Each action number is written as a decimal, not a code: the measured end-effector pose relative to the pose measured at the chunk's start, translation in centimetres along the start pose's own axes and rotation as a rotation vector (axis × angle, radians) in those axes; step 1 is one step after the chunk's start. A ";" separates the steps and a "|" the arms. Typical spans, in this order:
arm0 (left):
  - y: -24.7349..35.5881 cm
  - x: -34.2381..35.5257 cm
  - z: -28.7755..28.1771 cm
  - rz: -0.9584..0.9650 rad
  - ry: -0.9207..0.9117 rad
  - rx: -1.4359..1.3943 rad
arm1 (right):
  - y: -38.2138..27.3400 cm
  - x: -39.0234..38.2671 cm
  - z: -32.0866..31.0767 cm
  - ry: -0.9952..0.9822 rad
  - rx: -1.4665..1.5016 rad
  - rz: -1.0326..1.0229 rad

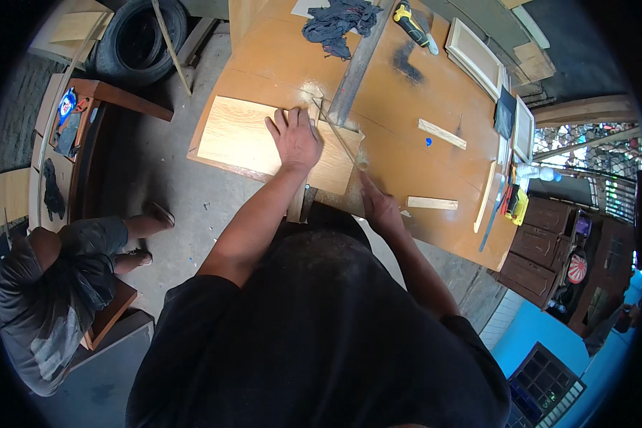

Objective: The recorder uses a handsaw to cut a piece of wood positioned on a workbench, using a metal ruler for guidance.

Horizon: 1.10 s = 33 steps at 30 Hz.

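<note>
My left hand (297, 143) lies flat on a pale wooden board (235, 135), fingers spread, near the edge of the orange-brown table (385, 107). My right hand (382, 212) is closed round the handle end of a hand saw (342, 140). Its thin blade, seen almost edge-on, runs slantwise over the right part of the board. Pale sawdust (311, 90) lies by the blade's far end. A narrow wood strip (297, 205) sticks out below the board at the near edge. How deep the blade sits in the wood is hard to tell.
Wood strips (442, 134) (432, 203), a yellow-black power tool (411, 23), dark cloth (340, 23) and a metal bar (360, 68) lie on the table. Framed panels (474, 57) stand at the right. A person (57, 292) sits at left, near a tyre (139, 39).
</note>
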<state>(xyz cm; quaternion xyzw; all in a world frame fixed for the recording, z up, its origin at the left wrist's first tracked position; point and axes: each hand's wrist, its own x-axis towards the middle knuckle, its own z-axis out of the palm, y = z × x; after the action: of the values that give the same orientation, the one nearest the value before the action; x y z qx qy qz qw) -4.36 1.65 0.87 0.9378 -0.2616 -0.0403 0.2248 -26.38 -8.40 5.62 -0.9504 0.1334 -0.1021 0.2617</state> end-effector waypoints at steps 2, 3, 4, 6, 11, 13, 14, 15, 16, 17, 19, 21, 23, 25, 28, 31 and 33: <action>0.2 -0.1 0.2 0.004 0.011 -0.002 | -0.2 0.9 0.0 -0.092 0.082 0.104; 0.2 -0.2 0.3 0.006 0.022 -0.004 | 0.0 1.4 0.1 -0.113 0.113 0.130; 0.0 -0.1 0.6 0.009 0.024 -0.001 | 0.1 2.2 0.4 -0.131 0.145 0.153; -0.4 -0.1 1.2 0.010 0.064 -0.013 | 0.0 4.4 0.8 -0.193 0.112 0.191; -0.1 0.0 1.6 -0.011 0.039 0.014 | -0.2 9.3 2.2 -0.153 0.162 0.143; -0.4 0.0 1.5 -0.032 0.042 0.008 | -0.9 7.8 1.8 -0.267 0.175 0.313; -0.2 0.0 1.2 -0.032 0.027 0.001 | -0.1 5.5 1.7 -0.265 0.171 0.316; -0.1 0.0 0.9 -0.036 0.015 -0.007 | 1.4 2.2 2.0 -0.214 0.119 0.244; -0.1 0.0 0.9 -0.041 0.015 -0.010 | 1.3 0.9 1.5 -0.167 0.070 0.171; -0.1 0.0 1.0 -0.030 0.014 0.001 | 1.5 0.5 1.3 -0.171 0.067 0.168; -0.2 -0.2 1.0 -0.018 0.007 0.012 | 1.4 -0.1 0.6 -0.205 0.169 0.201; -0.1 0.1 0.9 -0.013 0.007 0.009 | 1.1 3.3 1.7 -0.202 0.117 0.203; -0.3 0.0 1.1 -0.009 0.001 0.022 | -0.6 7.9 2.0 -0.273 0.179 0.300; -0.3 0.1 1.2 0.002 -0.007 0.032 | 0.6 9.0 3.0 -0.213 0.160 0.215; -0.4 0.0 1.3 -0.036 0.000 0.027 | 1.0 6.4 2.7 -0.230 0.064 0.198; 0.1 0.2 0.7 -0.031 0.010 0.011 | 1.5 1.0 0.9 -0.137 -0.058 0.124; 0.2 0.0 0.8 -0.026 0.001 0.012 | 1.7 -0.4 1.1 0.020 -0.089 -0.016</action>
<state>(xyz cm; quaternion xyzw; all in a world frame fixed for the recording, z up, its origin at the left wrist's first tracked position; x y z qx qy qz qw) -4.59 1.17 0.26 0.9424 -0.2497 -0.0413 0.2188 -26.82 -9.19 3.78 -0.9611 0.1329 -0.1076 0.2168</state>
